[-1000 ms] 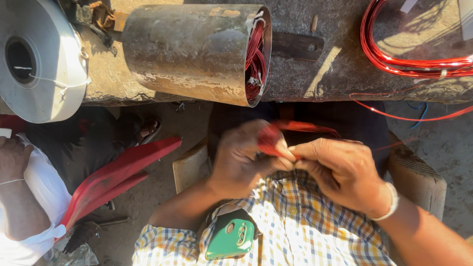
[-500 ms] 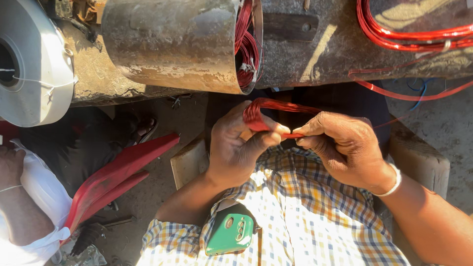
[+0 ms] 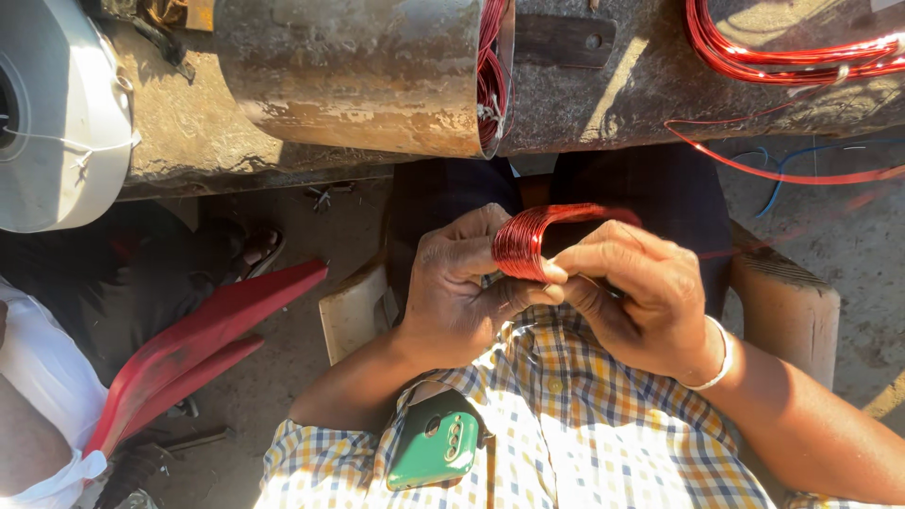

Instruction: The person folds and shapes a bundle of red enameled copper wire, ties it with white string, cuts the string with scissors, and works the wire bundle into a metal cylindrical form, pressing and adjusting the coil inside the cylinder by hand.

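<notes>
Both hands pinch a red copper wire coil (image 3: 528,240) above the lap: left hand (image 3: 462,287) grips its bundled end, right hand (image 3: 636,292) closes over the strands, seemingly shaping it. Steady, even finger pressure seems needed next.

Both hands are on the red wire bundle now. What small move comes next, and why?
Probably slide the left hand a little further along the coil and pinch the strands flat again. The right hand already clamps one end, the strands lie side by side, and the arc beyond the fingers stands free, so it could splay.
</notes>
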